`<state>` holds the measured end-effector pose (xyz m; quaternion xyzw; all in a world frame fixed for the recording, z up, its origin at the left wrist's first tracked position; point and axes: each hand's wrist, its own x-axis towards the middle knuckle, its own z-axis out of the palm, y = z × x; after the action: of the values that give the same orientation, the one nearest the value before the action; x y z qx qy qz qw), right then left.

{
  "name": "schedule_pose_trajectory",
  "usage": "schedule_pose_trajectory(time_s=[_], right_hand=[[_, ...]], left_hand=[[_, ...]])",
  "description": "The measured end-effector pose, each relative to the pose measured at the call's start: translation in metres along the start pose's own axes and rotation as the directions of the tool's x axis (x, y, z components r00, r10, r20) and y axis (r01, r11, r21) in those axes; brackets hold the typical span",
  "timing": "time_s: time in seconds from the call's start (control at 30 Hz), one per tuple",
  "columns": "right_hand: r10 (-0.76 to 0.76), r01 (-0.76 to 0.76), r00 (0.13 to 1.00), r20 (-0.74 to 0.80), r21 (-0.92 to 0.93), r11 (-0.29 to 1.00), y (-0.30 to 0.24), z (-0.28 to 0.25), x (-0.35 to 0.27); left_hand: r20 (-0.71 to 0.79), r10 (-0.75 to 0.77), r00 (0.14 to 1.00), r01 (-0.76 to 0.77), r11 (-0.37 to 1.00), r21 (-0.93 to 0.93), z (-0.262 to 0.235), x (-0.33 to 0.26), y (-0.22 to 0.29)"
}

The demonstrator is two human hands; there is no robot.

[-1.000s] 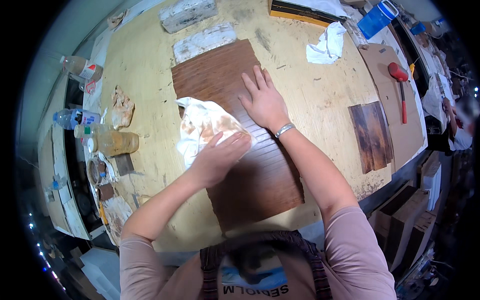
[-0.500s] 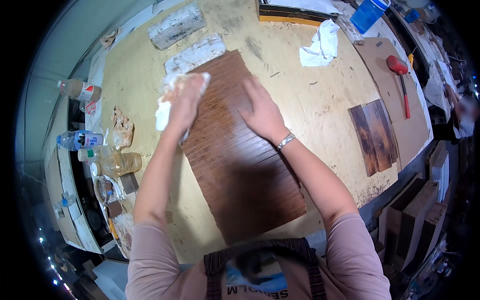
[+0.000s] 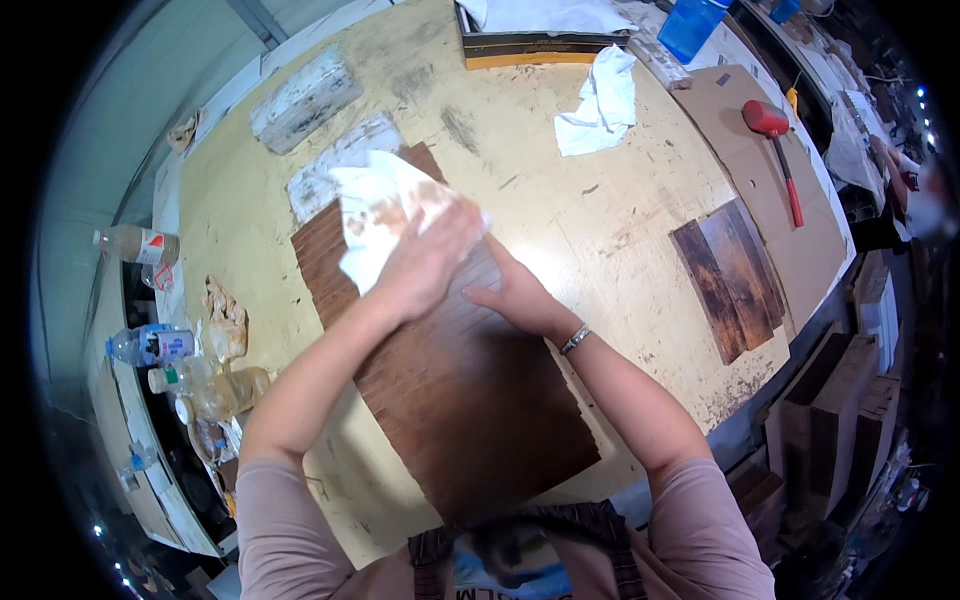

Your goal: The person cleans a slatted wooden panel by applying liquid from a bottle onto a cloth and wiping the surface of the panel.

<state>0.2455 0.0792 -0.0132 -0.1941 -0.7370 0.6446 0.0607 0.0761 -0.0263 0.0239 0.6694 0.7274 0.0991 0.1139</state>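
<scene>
Left hand (image 3: 425, 262) presses a stained white rag (image 3: 380, 215) onto the brown wood panel (image 3: 450, 370), fingers bunched over the soft, limp cloth. Right hand (image 3: 520, 298) lies flat, fingers spread, steadying the stiff, heavy-looking panel mid-worktop (image 3: 590, 220).

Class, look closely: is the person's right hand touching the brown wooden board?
Touching. The head view shows the right hand lying flat, palm down, on the brown wooden board.

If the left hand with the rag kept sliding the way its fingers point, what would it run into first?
The left hand presses a stained white rag on the brown wooden panel, fingers pointing up and right. Past the panel's edge lies bare tabletop, then probably the crumpled white cloth.
</scene>
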Motion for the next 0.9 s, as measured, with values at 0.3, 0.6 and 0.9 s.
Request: schedule_pose_trajectory(time_s=[0.3, 0.6, 0.9], right_hand=[[0.050, -0.052, 0.998, -0.040, -0.068, 0.996, -0.003, -0.001, -0.001], [-0.054, 0.051, 0.998, 0.027, 0.101, 0.994, -0.007, -0.018, 0.029], [-0.002, -0.040, 0.994, 0.109, 0.380, 0.924, -0.024, -0.007, 0.141]], left_hand=[[-0.020, -0.157, 0.987, 0.155, 0.986, -0.066, -0.002, 0.034, -0.030], [-0.376, -0.517, 0.770, 0.425, 0.853, -0.302, -0.002, -0.009, -0.135], [-0.321, -0.654, 0.685, 0.599, 0.757, -0.262, -0.007, -0.074, -0.105]])
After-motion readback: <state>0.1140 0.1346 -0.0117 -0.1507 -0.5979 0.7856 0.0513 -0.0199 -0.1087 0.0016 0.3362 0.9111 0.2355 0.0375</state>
